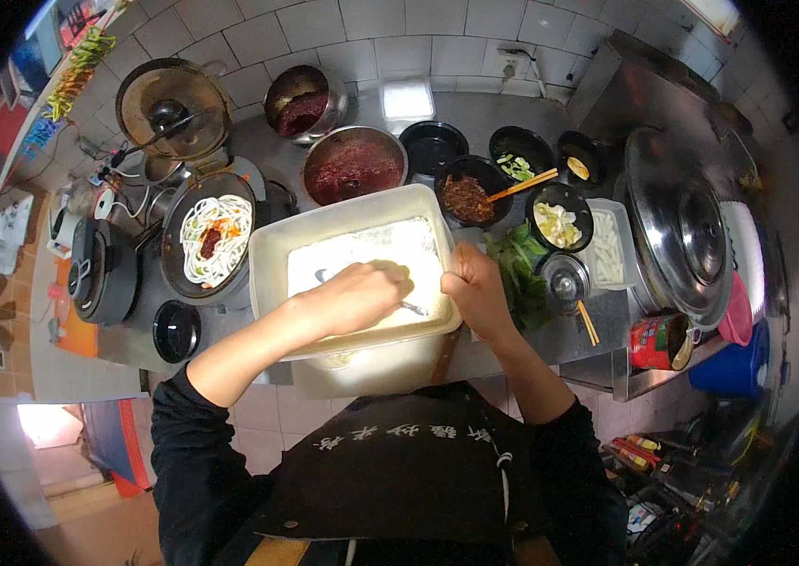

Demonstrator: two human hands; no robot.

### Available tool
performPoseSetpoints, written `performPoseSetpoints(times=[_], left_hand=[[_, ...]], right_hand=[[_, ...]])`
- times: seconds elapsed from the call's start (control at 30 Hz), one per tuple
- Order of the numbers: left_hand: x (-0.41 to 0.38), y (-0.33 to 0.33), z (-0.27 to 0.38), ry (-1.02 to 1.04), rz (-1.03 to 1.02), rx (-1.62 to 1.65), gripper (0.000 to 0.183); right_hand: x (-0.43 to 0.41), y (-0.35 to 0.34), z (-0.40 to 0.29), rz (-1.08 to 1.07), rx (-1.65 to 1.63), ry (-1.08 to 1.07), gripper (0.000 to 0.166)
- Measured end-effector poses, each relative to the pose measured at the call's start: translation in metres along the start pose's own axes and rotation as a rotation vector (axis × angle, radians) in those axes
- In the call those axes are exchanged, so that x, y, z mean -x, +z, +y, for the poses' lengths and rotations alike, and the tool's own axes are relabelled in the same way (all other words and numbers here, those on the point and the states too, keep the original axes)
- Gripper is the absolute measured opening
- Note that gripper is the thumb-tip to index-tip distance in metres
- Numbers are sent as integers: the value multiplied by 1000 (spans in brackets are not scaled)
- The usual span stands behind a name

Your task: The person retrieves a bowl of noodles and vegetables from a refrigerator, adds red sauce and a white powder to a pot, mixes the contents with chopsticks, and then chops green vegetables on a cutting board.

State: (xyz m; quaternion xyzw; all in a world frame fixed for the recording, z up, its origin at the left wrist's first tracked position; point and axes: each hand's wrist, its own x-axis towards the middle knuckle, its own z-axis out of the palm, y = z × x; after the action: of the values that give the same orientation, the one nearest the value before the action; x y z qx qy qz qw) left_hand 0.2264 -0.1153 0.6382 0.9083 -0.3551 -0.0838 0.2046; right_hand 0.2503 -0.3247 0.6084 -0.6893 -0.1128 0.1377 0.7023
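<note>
My left hand is down inside a translucent plastic tub, fingers closed around a metal utensil, apparently a spoon. Both ends of the utensil poke out beside the fist. White material, brightly lit and apparently powdery, covers the tub's bottom. My right hand grips the tub's right wall at the rim. The tub is held tilted in front of me, above another pale container. To its left, a pan holds thick white noodles topped with red sauce.
Behind the tub stand a steel pot of dark red sauce and a black bowl with brown paste and chopsticks. Leafy greens and a container of white strips lie right, before a large lidded pot. A black bowl sits left.
</note>
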Motion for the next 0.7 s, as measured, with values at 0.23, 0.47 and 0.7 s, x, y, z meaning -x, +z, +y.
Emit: performPoseSetpoints(times=[0.23, 0.47, 0.7], left_hand=[[14, -2, 4, -9, -17, -127, 14], [19, 9, -3, 75, 76, -277, 18], [29, -24, 1, 45, 385, -132, 11]], right_hand=[[-6, 6, 0, 14, 101, -40, 15], [-6, 14, -14, -27, 141, -41, 17], [-9, -1, 6, -59, 72, -61, 15]])
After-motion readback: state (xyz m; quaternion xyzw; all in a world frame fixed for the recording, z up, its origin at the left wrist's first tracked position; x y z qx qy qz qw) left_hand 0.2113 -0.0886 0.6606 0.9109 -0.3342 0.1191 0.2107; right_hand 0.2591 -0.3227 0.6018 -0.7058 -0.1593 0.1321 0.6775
